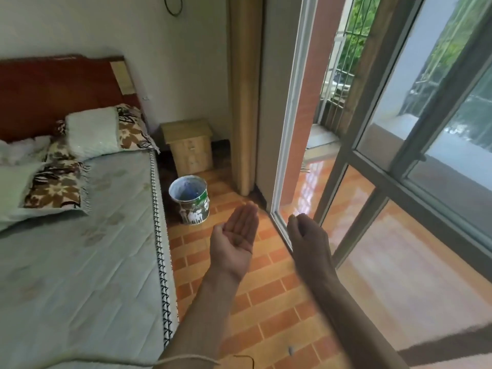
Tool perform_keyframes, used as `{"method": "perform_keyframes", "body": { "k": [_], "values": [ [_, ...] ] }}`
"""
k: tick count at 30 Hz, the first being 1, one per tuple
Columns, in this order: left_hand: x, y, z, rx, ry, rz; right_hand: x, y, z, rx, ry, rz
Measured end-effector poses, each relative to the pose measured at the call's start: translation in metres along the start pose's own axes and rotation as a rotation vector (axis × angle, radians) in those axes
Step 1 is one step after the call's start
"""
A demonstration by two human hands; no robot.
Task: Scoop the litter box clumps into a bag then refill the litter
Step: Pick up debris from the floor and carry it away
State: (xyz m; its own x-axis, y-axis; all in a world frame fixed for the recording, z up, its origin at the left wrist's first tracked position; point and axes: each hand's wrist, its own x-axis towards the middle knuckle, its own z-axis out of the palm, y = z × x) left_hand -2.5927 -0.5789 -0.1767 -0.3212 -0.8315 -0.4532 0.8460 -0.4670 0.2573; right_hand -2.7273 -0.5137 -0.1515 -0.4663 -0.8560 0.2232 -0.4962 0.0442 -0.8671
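Ahead, bucket (189, 199), label unreadable; left hand (235, 235) palm-up, empty

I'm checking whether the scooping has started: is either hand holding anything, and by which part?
Nothing is held. The left hand is open, palm up and empty; the right hand shows its back with loosely curled fingers and no object in them.
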Motion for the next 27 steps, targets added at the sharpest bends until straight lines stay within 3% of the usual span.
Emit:
{"method": "perform_keyframes", "body": {
  "k": [27],
  "values": [
    [0.323,0.133,0.099,-0.144,0.226,0.347,0.368,0.049,0.191,0.137,-0.322,-0.085]
  ]
}}
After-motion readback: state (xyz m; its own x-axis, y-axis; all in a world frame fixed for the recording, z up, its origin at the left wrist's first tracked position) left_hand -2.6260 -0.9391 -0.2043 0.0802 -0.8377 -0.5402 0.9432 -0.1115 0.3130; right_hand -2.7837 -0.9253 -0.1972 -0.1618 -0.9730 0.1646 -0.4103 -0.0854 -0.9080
